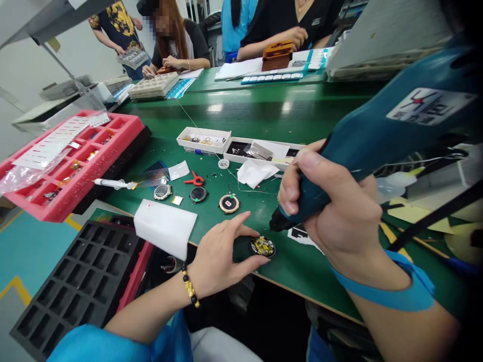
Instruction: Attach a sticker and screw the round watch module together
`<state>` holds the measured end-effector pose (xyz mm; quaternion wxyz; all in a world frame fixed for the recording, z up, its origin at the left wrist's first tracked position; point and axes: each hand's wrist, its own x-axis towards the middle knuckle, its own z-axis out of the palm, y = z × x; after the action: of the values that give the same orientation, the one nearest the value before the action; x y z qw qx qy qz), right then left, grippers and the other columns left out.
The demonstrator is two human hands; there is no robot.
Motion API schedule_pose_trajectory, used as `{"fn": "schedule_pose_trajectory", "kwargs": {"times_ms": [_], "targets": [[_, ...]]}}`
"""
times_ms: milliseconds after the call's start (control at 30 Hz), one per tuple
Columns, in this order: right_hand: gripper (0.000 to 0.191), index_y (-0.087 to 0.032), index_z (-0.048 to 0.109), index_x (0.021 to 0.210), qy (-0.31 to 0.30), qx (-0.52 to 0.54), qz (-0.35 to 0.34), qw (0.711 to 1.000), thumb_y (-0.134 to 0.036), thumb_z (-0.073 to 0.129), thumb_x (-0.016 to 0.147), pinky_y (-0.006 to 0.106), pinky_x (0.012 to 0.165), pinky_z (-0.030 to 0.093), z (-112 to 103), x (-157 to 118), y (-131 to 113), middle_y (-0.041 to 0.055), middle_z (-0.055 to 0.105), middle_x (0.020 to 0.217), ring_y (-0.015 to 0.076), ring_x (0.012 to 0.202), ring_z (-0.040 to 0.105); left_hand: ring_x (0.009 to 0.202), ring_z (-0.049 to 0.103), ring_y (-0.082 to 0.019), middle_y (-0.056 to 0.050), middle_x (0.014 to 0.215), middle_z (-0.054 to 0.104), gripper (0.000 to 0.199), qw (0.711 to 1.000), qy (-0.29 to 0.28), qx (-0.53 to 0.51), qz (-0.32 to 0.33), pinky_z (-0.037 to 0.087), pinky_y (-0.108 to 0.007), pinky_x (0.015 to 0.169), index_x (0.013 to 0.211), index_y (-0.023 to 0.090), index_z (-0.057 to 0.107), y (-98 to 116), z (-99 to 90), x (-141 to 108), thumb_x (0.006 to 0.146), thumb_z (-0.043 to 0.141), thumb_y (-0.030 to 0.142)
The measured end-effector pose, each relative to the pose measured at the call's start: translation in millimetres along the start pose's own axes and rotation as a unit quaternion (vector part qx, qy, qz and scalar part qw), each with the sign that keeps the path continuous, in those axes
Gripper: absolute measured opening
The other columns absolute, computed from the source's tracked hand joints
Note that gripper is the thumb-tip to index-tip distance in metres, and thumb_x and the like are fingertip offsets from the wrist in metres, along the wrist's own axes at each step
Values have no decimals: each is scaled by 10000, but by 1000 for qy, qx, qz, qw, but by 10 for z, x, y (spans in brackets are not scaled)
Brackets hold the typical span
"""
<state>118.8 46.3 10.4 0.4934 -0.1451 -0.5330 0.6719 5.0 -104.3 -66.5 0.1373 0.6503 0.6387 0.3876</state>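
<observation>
My left hand (221, 261) straddles a round watch module (262, 246) with a yellow-and-black circuit face, thumb and fingertips at its edges, on the green workbench mat (241, 115). My right hand (332, 201) grips a blue electric screwdriver (362, 146), whose dark tip sits just left of the module and close to it. Contact between tip and module cannot be seen. Several other round watch parts (229, 203) lie farther up the mat, near red-handled tweezers (193, 179).
A white foam block (166, 229) lies by the bench edge, beside a black compartment tray (83, 281). A red foam tray (71, 166) stands at the left, and white parts boxes (204, 140) sit up the mat. Co-workers sit across the bench with their own trays.
</observation>
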Motion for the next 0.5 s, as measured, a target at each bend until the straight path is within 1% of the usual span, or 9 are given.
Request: {"fn": "schedule_pose_trajectory", "kwargs": {"times_ms": [133,200,367,500], "targets": [[146,-242,640,822,6,6,0,1000,-284,719,938,296,401,347,7,14,-2,-38,572,560,139,398,484,1148,702,-250,-56,1183,758,751,1000,-2,7,-7,531,-450,1039,1537,251,288,-11,-9,1,951,715,448],[168,-238,631,808,8,7,-1,1000,-300,720,937,293,401,350,10,20,-2,-42,574,562,136,396,479,1132,706,-244,-58,1175,761,717,1000,1,20,0,543,-444,1018,1524,247,313,-24,-4,-1,959,701,458],[197,-231,630,804,10,13,5,1000,-343,729,932,282,403,357,12,36,-12,-50,580,560,134,402,489,1027,732,-224,-60,1103,785,597,995,43,66,62,586,-412,922,1450,223,421,-60,42,-7,971,662,484],[217,-223,628,785,13,18,-4,1000,-340,732,935,287,405,355,7,44,-9,-38,583,559,135,401,488,967,747,-213,-57,1047,799,505,989,82,88,90,610,-377,858,1356,214,505,-78,85,-13,965,669,487]]}}
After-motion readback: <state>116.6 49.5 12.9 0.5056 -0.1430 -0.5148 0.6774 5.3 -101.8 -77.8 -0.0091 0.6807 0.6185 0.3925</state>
